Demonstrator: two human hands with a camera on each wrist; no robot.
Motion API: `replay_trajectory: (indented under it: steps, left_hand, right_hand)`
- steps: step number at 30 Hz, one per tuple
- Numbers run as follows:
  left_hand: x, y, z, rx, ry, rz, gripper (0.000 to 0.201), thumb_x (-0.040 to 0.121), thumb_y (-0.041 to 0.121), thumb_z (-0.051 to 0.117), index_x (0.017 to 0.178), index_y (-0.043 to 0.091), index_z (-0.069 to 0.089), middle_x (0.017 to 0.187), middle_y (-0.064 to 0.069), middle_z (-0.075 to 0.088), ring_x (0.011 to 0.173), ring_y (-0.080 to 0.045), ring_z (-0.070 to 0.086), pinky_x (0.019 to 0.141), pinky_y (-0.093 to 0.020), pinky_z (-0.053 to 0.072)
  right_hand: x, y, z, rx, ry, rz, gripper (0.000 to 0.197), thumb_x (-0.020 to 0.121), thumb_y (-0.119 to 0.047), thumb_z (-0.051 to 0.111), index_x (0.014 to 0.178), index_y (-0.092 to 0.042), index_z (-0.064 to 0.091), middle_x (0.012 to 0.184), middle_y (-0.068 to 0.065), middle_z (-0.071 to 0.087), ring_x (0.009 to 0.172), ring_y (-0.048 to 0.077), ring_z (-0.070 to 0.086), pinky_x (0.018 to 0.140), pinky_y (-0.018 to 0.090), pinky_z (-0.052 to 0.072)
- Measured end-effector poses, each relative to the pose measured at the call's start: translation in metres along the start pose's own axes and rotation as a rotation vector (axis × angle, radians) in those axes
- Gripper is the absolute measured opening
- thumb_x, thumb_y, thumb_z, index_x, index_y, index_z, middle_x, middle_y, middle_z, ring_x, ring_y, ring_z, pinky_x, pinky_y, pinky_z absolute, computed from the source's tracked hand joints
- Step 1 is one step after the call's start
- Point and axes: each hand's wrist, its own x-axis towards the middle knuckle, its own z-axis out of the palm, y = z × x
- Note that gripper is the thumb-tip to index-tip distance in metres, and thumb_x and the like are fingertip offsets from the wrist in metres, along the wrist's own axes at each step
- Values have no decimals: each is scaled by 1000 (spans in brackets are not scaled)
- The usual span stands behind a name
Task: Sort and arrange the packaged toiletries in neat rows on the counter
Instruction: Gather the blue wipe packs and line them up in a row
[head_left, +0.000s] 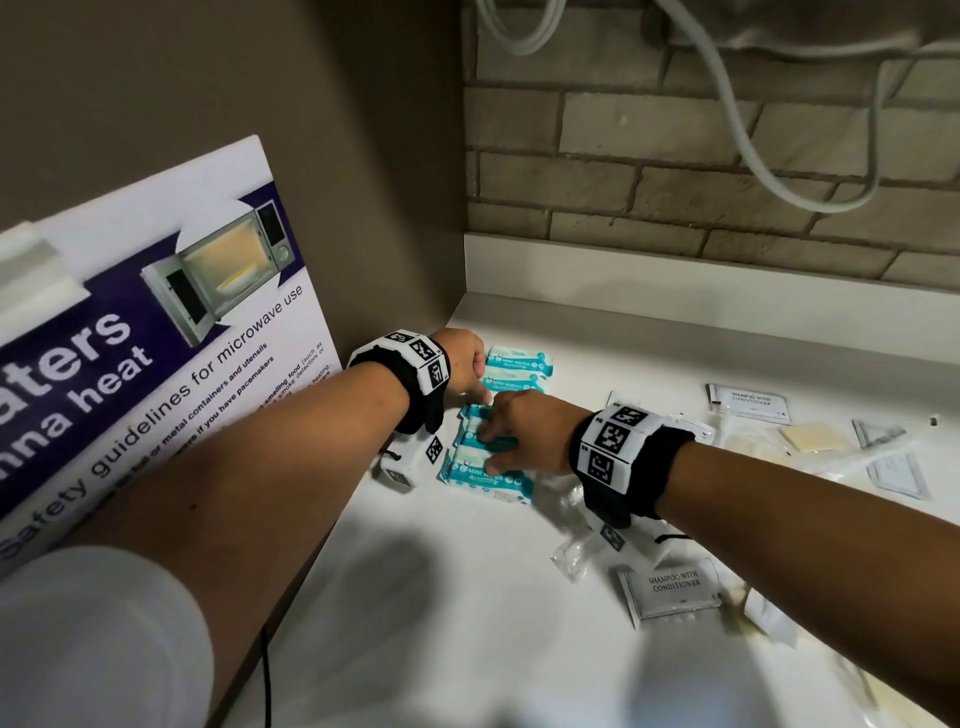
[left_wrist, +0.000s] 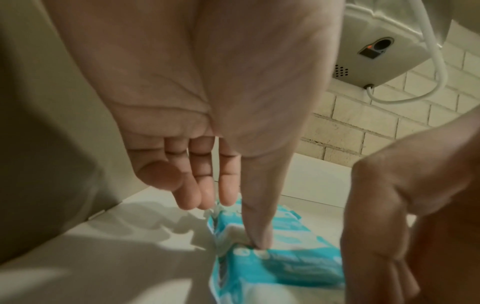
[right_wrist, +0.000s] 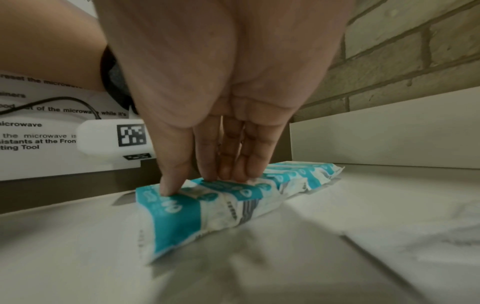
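A glossy board (head_left: 156, 332) printed "Safety guidelines for microwave use" leans at the far left against the plain wall. Beside it, on the smooth white desk (head_left: 441, 597), soft teal-and-white packets marked "MINI WIPES" (head_left: 517, 364) lie in a column near the corner. The left hand (head_left: 462, 364) presses one with a straight thumb, fingers relaxed, gripping nothing. The right hand (head_left: 519, 434) lays flat, straight fingers on the nearer wipes. Further right, flat sachets reading "SHAMPOO WITH CONDITIONER" (head_left: 672, 587) lie scattered among crinkly clear packets.
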Motion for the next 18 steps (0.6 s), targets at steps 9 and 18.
replay_trajectory:
  steps: [9,18]
  left_hand:
    - [0,-1,0,-14,10,-12,29,70,24,84,86,18,61,91,-2,64,79,-18,57,74,-27,46]
    - [0,0,0,3,10,-15,27,71,25,84,86,17,62,99,-7,70,80,-19,57,75,-29,49]
  right_hand:
    - [6,-4,1,44,9,8,28,86,-38,64,100,-15,72,105,2,67,102,22,58,96,39,48]
    - [6,-6,1,57,29,31,33,87,-36,64,112,-16,71,116,3,66,110,23,57,100,37,45]
